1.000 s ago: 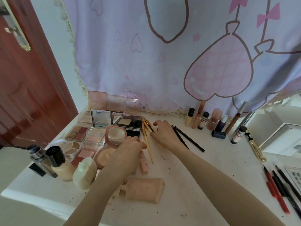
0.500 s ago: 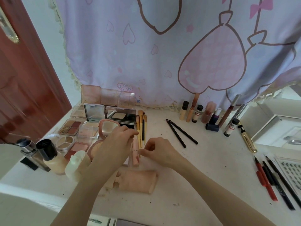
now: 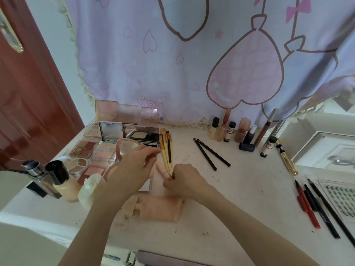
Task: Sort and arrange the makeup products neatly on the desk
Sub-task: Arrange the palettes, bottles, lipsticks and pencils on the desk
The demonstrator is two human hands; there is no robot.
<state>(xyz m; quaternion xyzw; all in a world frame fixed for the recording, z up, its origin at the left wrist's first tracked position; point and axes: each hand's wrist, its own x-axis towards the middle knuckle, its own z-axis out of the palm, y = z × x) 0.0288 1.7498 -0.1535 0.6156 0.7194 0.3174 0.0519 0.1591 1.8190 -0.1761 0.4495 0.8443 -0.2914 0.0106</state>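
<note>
**— What have you got there?**

**—** My right hand has its fingertips pinched on the near end of a small pale pink lipstick tube. The tube lies on the white desk and slants away from my thumb toward my left hand. The end I grip shows a darker red tip. My left hand hovers over the round pink compact, thumb and forefinger drawn together; whether anything sits between them I cannot tell.

**— And what lies round about?**

**—** Just beyond my right knuckles is a bundle of yellow-handled brushes, four or so, one with a black handle. Farther out to the right lie two black pencils, side by side. Directly under my wrists, nearer my body, rests one peach squeeze tube on its side. Left of my left hand stand three bottles: one silver-capped, one black-capped foundation bottle, one milky white. Beyond my left hand are several open palettes. Far to my right lie pens, red and black; I make out at least four.
</note>
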